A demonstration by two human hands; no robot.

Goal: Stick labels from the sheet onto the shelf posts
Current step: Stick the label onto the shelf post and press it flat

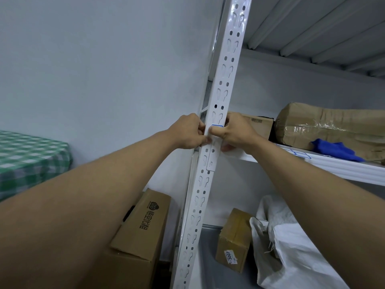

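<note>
A white perforated shelf post (224, 80) runs from top to bottom through the middle of the view. A small blue-edged label (216, 127) lies on its front face at hand height. My right hand (235, 132) wraps the post from the right, its thumb pressed on the label. My left hand (187, 133) grips the post's left edge at the same height, thumb tip on the front face just below the label. A white sheet with blue-outlined labels (298, 153) lies on the shelf board to the right, partly under a blue cloth.
The middle shelf board (343, 170) carries taped cardboard parcels (333, 126) and a blue cloth (335, 151). Below stand a small box (235, 238) and a white sack (291, 247). A brown carton (141, 232) stands left of the post, beside a green checked cloth (31, 159).
</note>
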